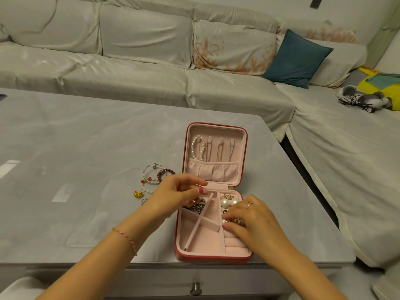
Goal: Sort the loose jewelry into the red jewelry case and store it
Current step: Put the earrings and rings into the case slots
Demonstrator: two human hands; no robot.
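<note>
The red jewelry case (pixel 245 148) lies open on the grey table, pink inside. Its lid holds a pearl bracelet (pixel 197 148) and thin chains (pixel 219 149) above a gathered pocket. The tray has loose pink dividers (pixel 200 221) lying askew. Pearl earrings (pixel 227 202) sit in the top right compartment. My left hand (pixel 173 195) is over the tray's top left corner, fingertips at a dark metal chain (pixel 198 205). My right hand (pixel 253 221) presses on small gold pieces (pixel 232 220) at the right side. Loose bracelets (pixel 155 174), a gold charm (pixel 138 193) and a ring (pixel 144 200) lie left of the case.
The grey table (pixel 86 148) has a drawer knob (pixel 195 289) at its front edge. A covered sofa (pixel 140 61) wraps behind and to the right, with a teal cushion (pixel 298 59). Slippers and a cable (pixel 359 99) lie on its far right.
</note>
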